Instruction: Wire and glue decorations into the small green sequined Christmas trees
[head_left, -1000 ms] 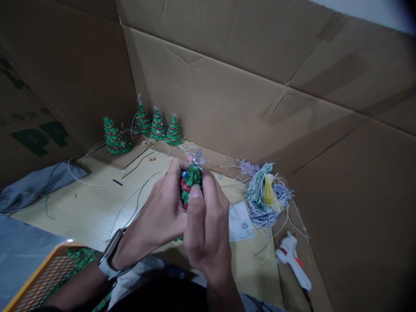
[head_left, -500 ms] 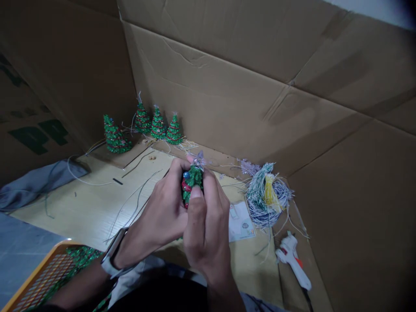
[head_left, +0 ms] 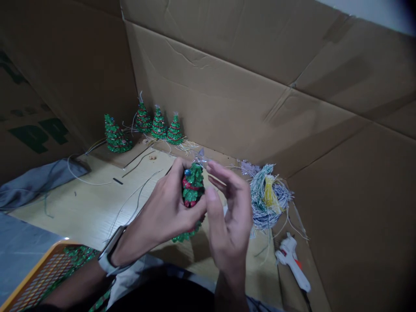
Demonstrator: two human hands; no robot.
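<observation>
A small green beaded Christmas tree [head_left: 194,177] with a red garland and a blue bead stands upright in my left hand [head_left: 165,208], whose fingers and thumb are wrapped round it. At its tip is a clear, shiny star [head_left: 200,155]. Just right of the tree, my right hand [head_left: 229,216] has its thumb and fingers apart and holds nothing. The index fingertip is close to the star; whether it touches I cannot tell. Below my left thumb the tree's lower green edge shows; part of its middle is hidden.
Several similar trees [head_left: 158,123] stand by the cardboard wall [head_left: 211,99]. On the right lie a bundle of coated wires [head_left: 260,203], clear star pieces [head_left: 249,168] and a white glue gun [head_left: 294,262]. An orange basket [head_left: 35,268] with green garland is at lower left, near a grey cloth [head_left: 42,180].
My right hand has let go of the tree and moved right, its fingers opening. More of the tree now shows, still in my left hand.
</observation>
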